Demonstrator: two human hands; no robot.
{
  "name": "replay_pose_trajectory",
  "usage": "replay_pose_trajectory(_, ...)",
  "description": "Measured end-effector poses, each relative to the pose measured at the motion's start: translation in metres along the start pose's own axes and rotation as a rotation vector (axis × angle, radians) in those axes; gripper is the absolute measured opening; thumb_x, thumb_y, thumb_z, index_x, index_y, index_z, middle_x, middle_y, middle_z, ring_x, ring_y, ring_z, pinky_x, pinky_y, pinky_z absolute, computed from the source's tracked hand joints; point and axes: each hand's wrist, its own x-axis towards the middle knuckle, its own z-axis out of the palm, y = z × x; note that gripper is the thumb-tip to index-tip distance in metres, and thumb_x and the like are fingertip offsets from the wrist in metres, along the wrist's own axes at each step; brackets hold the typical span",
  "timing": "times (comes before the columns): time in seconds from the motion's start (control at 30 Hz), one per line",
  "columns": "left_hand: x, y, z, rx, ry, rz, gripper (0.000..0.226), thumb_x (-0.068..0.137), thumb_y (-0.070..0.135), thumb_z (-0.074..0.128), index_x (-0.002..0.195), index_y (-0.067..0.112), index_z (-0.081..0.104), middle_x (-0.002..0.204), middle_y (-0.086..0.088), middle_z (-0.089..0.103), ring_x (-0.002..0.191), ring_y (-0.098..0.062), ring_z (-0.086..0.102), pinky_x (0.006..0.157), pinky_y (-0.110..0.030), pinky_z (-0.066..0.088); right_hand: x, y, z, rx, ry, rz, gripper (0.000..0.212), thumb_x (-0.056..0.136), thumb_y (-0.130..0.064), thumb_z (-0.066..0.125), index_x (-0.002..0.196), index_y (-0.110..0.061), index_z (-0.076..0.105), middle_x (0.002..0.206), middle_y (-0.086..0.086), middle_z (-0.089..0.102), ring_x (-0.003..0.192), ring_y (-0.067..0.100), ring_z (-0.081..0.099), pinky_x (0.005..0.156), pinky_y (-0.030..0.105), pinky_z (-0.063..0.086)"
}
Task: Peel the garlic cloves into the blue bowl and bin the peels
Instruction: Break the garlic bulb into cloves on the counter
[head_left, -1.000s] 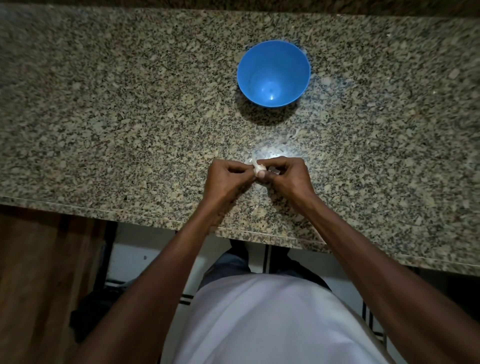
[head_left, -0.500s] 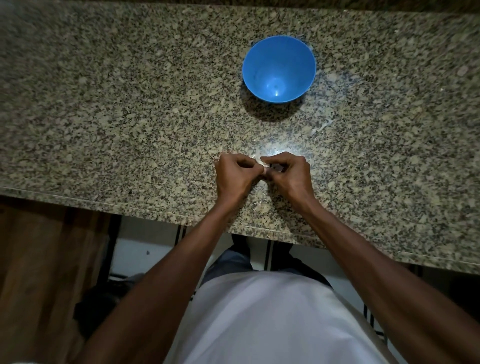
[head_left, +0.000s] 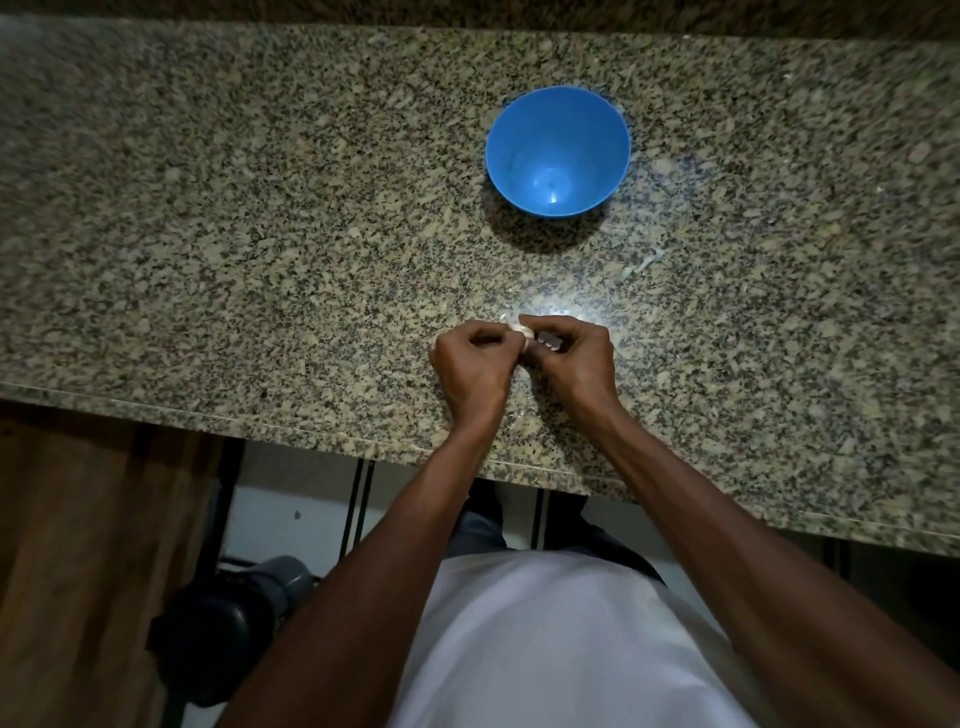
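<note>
While both of your hands are bunched together over the near part of the bench (head_left: 218, 249), keep the work small and controlled. Your left hand (head_left: 470, 364) and right hand (head_left: 574, 361) each have fingers curled in, pinching the garlic clove (head_left: 521, 331) between them; only a pale sliver of it shows past your fingertips. The blue bowl (head_left: 558, 150) stands well beyond your hands and looks empty, so this seems an early clove. Hold the clove steady with one hand and let the other thumbnail catch a loose edge of skin, pulling along the clove, not across it. Gather each peel as it comes off; a few pale flecks (head_left: 641, 262) already lie between hands and bowl, and those need binning too.
</note>
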Motion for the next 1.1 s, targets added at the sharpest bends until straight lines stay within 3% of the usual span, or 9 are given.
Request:
replay_pose_trajectory(0.17,-0.005,-0.004,0.003,-0.062,0.057,0.022,0.014,0.078,0.006,0.085,0.089,0.012,0.079,0.076,0.007,0.076,0.067,-0.001,0.073,0.062,-0.019,0.061,-0.002,0.002,0.002,0.098,0.001,0.045,0.029,0.083,-0.001,0.084,0.109,-0.011,0.079,0.105,0.004,0.08,0.096,0.016,0.077,0.085,0.037,0.065)
replay_pose_trajectory(0.27,-0.006,-0.008,0.005,-0.123,0.044,-0.039,0.015,0.078,0.007,0.086,0.088,0.015,0.078,0.08,0.004,0.077,0.073,-0.006,0.075,0.07,-0.026,0.064,-0.003,0.003,0.001,0.197,0.003,0.088,0.029,0.084,0.0,0.084,0.111,-0.008,0.078,0.105,0.012,0.079,0.095,0.024,0.078,0.082,0.041,0.066)
replay_pose_trajectory(0.37,-0.003,-0.013,-0.002,-0.164,-0.053,-0.075,0.011,0.085,0.009,0.081,0.094,0.013,0.078,0.089,0.0,0.078,0.085,-0.014,0.076,0.079,-0.034,0.065,-0.003,0.002,-0.003,0.251,-0.022,0.081,0.028,0.085,-0.002,0.084,0.111,-0.006,0.077,0.108,0.013,0.078,0.097,0.025,0.078,0.081,0.039,0.065)
replay_pose_trajectory(0.53,0.0,-0.013,-0.021,-0.242,-0.287,0.01,0.015,0.087,0.016,0.083,0.1,0.013,0.077,0.093,0.004,0.079,0.088,-0.011,0.077,0.071,-0.02,0.059,-0.002,-0.001,-0.007,0.302,-0.054,0.125,0.028,0.089,-0.003,0.08,0.115,0.003,0.073,0.108,0.021,0.077,0.102,0.034,0.076,0.091,0.049,0.063)
replay_pose_trajectory(0.7,0.008,-0.018,-0.028,-0.344,-0.288,-0.041,0.019,0.089,0.004,0.078,0.108,0.001,0.073,0.102,-0.01,0.079,0.099,-0.022,0.077,0.086,-0.036,0.063,0.001,-0.009,-0.011,0.323,-0.056,0.153,0.026,0.09,-0.002,0.078,0.115,0.006,0.073,0.106,0.021,0.077,0.099,0.034,0.077,0.094,0.051,0.062)
replay_pose_trajectory(0.87,0.013,-0.028,-0.039,-0.537,-0.268,-0.196,0.029,0.09,-0.002,0.075,0.119,-0.001,0.069,0.111,-0.023,0.075,0.102,-0.033,0.076,0.088,-0.037,0.063,0.012,-0.026,-0.012,-0.178,-0.079,-0.095,0.026,0.092,-0.01,0.078,0.118,-0.01,0.077,0.111,0.007,0.078,0.101,0.019,0.076,0.091,0.046,0.063)
replay_pose_trajectory(1.0,0.013,-0.03,-0.047,-0.496,-0.3,-0.143,0.027,0.089,0.0,0.077,0.116,0.0,0.072,0.112,-0.018,0.076,0.104,-0.034,0.075,0.09,-0.037,0.062,0.012,-0.04,-0.012,-0.531,-0.132,-0.393,0.025,0.097,-0.001,0.065,0.119,-0.004,0.077,0.132,0.014,0.07,0.115,0.027,0.069,0.098,0.048,0.059)
replay_pose_trajectory(1.1,0.012,-0.028,-0.05,-0.472,-0.335,-0.11,0.024,0.089,0.001,0.078,0.112,-0.003,0.074,0.105,-0.014,0.079,0.1,-0.033,0.076,0.084,-0.032,0.063,0.004,-0.04,-0.017,-0.585,-0.022,-0.488,0.023,0.097,-0.004,0.065,0.116,-0.003,0.078,0.132,0.016,0.069,0.117,0.025,0.067,0.098,0.041,0.058)
